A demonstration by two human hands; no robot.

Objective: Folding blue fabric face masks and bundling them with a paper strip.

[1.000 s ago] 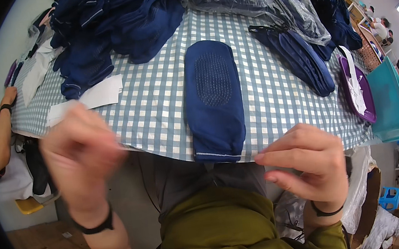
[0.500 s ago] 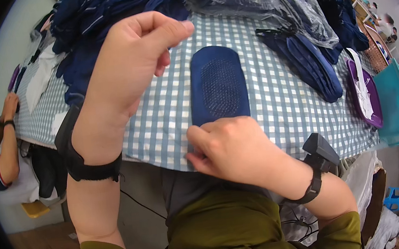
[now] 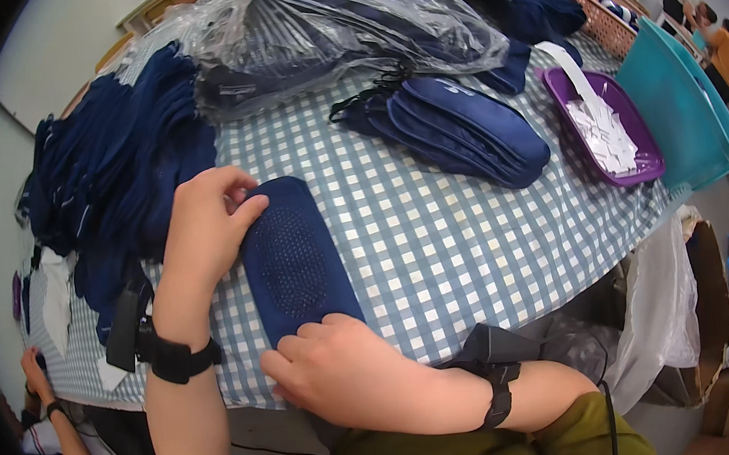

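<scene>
A flat navy sock (image 3: 296, 258) with a dotted grip patch lies lengthwise before me on the checked cloth. My left hand (image 3: 207, 223) is at its far left corner, thumb and forefinger closed on the edge. Over the near end my right hand (image 3: 331, 366) is curled, its fingers closed on the fabric; the fingertips are partly hidden. To the right rests a stack of similar navy socks (image 3: 470, 130). A heap of loose navy socks (image 3: 118, 157) is at the left, beyond my left hand.
Clear plastic wrap (image 3: 342, 32) covers more navy goods at the back. On the right stand a purple tray (image 3: 655, 160) of white slips, a teal bin (image 3: 682, 92) and a pink basket (image 3: 601, 16). A co-worker's arm (image 3: 70, 441) shows at far left.
My left hand has come down from the air to the sock's far corner. My right hand stays at the near end. The view has shifted toward the right.
</scene>
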